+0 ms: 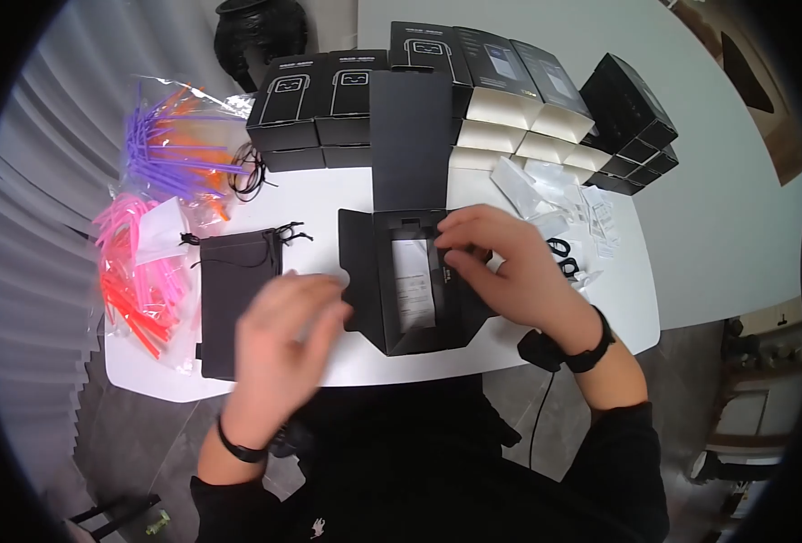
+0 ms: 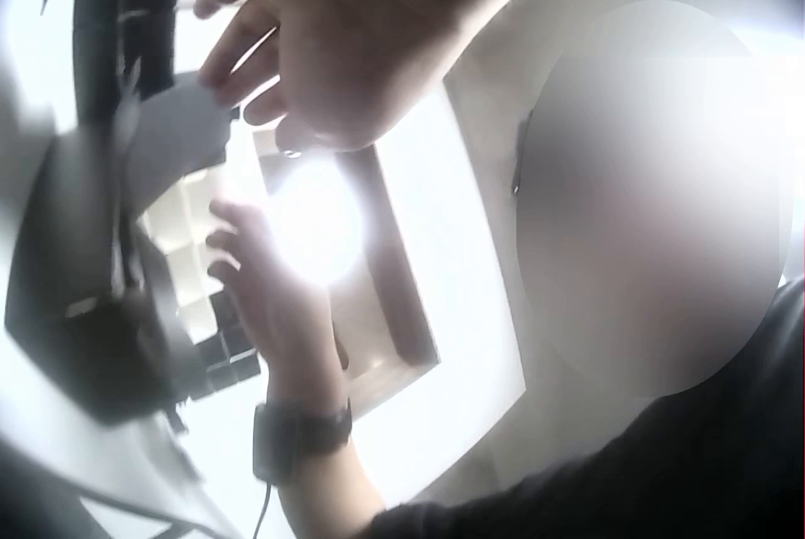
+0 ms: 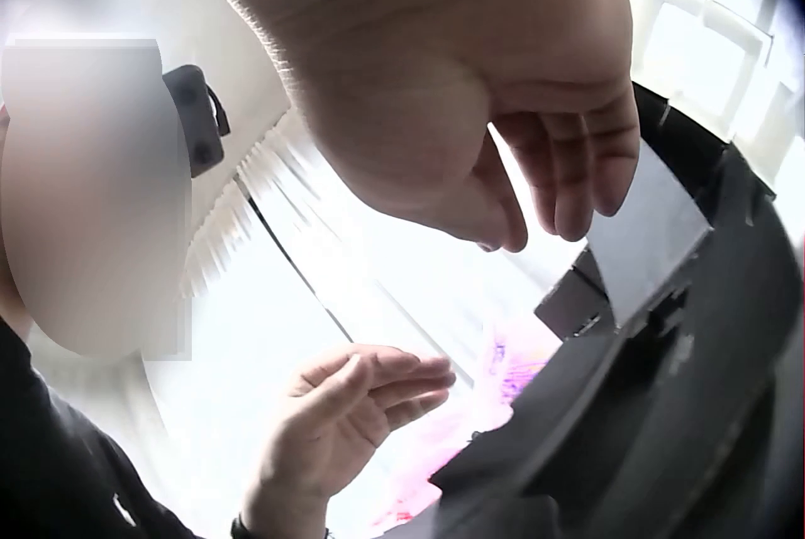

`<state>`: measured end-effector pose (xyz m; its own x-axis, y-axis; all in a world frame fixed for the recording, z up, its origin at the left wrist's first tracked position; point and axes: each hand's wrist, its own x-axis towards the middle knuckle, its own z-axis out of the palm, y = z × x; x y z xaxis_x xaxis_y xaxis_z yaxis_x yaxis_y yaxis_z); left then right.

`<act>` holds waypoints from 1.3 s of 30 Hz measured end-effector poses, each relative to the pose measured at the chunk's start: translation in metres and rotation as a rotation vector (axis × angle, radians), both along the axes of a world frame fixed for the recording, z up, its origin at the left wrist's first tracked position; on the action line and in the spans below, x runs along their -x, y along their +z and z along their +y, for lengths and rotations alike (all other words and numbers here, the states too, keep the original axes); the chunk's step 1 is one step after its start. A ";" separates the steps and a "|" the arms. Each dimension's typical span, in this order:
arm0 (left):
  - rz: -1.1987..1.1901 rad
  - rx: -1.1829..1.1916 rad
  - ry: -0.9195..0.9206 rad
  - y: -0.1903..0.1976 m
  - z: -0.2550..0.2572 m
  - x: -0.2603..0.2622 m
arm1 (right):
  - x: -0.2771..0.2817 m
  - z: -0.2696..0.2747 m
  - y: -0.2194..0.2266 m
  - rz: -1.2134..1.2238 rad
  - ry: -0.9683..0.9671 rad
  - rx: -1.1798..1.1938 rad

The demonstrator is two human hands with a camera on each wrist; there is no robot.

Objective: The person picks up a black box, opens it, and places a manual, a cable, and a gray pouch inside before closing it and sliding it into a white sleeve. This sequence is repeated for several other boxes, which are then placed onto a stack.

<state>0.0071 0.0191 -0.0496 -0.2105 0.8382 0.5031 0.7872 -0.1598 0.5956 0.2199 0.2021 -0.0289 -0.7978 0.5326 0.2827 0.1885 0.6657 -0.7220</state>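
A black box [image 1: 460,312] lies open in the middle of the white table, its long lid flap [image 1: 410,136] raised toward the back and a side flap [image 1: 359,267] spread left. Inside its recess shows a white printed paper [image 1: 413,288]. My right hand [image 1: 514,262] hovers over the box's right inner edge, fingers loosely bent and nothing seen between them. Blurred in the head view, my left hand [image 1: 288,335] is beside the left flap, overlapping a black drawstring pouch [image 1: 229,303]. In the right wrist view the left hand's fingers [image 3: 396,369] look straight and hold nothing.
Stacked black boxes [image 1: 351,95] line the table's back, more standing at the right [image 1: 632,113]. Bags of purple and orange sticks [image 1: 179,145] and pink ones [image 1: 147,262] lie left. A black cord coil [image 1: 249,174], white wrappers [image 1: 546,190] and black-handled scissors [image 1: 564,258] are also there.
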 end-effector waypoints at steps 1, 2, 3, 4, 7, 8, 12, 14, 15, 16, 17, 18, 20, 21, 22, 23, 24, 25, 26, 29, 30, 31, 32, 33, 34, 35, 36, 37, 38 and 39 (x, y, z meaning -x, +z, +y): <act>-0.058 0.055 0.088 0.010 -0.004 0.012 | 0.004 0.000 0.008 0.038 0.030 -0.022; 0.078 0.073 0.199 0.017 -0.004 0.026 | 0.008 -0.002 0.016 0.052 0.074 0.008; 0.158 0.120 0.232 0.021 -0.002 0.042 | 0.015 -0.006 0.023 0.065 0.119 0.039; 0.183 0.216 0.273 0.022 0.001 0.060 | 0.023 -0.010 0.027 0.080 0.164 0.069; 0.371 0.414 0.369 0.003 0.015 0.106 | 0.056 -0.019 0.032 -0.021 0.358 -0.050; 0.428 0.441 0.385 -0.010 0.017 0.118 | 0.067 -0.020 0.025 -0.036 0.424 -0.100; 0.550 0.662 0.425 -0.044 0.028 0.144 | 0.093 -0.028 0.007 -0.070 0.524 -0.120; 0.579 0.568 0.430 -0.057 0.026 0.150 | 0.094 -0.033 0.010 -0.121 0.534 -0.072; 0.579 0.537 0.435 -0.062 0.025 0.153 | 0.094 -0.032 0.008 -0.114 0.532 -0.091; 0.579 0.505 0.438 -0.066 0.024 0.154 | 0.093 -0.031 0.005 -0.109 0.530 -0.110; 0.581 0.487 0.438 -0.068 0.023 0.155 | 0.090 -0.029 0.004 -0.104 0.527 -0.130; 0.584 0.467 0.437 -0.070 0.022 0.156 | 0.087 -0.028 0.003 -0.110 0.512 -0.129; 0.590 0.445 0.438 -0.072 0.020 0.156 | 0.082 -0.025 0.007 -0.122 0.483 -0.131; 0.592 0.444 0.440 -0.072 0.021 0.155 | 0.080 -0.025 0.011 -0.156 0.473 -0.102; 0.595 0.444 0.440 -0.072 0.020 0.154 | 0.078 -0.025 0.015 -0.191 0.463 -0.072; 0.575 0.434 0.439 -0.072 0.020 0.153 | 0.076 -0.025 0.017 -0.225 0.453 -0.042; 0.555 0.423 0.438 -0.072 0.020 0.153 | 0.075 -0.025 0.016 -0.222 0.443 -0.043; 0.537 0.413 0.436 -0.071 0.020 0.152 | 0.073 -0.025 0.015 -0.218 0.433 -0.045; 0.507 0.356 0.414 -0.070 0.018 0.152 | 0.070 -0.026 0.015 -0.213 0.423 -0.045; 0.448 0.222 0.316 -0.053 0.009 0.146 | 0.061 -0.024 0.016 -0.221 0.411 -0.079; 0.444 0.203 0.264 -0.038 0.004 0.142 | 0.057 -0.023 0.017 -0.207 0.414 -0.093; 0.440 0.185 0.210 -0.021 0.000 0.138 | 0.053 -0.022 0.020 -0.193 0.415 -0.106; 0.435 0.154 0.118 -0.005 -0.004 0.133 | 0.049 -0.022 0.024 -0.178 0.417 -0.119; 0.430 0.123 0.026 0.011 -0.007 0.127 | 0.046 -0.022 0.029 -0.142 0.423 -0.145; 0.425 0.092 -0.065 0.028 -0.009 0.122 | 0.042 -0.021 0.035 -0.105 0.429 -0.172; 0.438 0.102 -0.139 0.044 -0.009 0.114 | 0.039 -0.022 0.040 -0.068 0.435 -0.200; 0.451 0.111 -0.214 0.061 -0.008 0.105 | 0.038 -0.023 0.044 -0.003 0.434 -0.264; 0.462 0.118 -0.292 0.076 -0.006 0.095 | 0.037 -0.026 0.049 0.061 0.430 -0.331; 0.479 0.113 -0.334 0.089 -0.002 0.083 | 0.037 -0.029 0.053 0.120 0.423 -0.401; 0.493 0.105 -0.381 0.100 0.004 0.070 | 0.035 -0.033 0.057 0.131 0.422 -0.443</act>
<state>-0.0626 0.0227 0.0507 0.3485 0.8588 0.3755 0.8725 -0.4436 0.2049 0.1847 0.1693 0.0280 -0.8574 -0.0112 0.5145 -0.2276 0.9049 -0.3597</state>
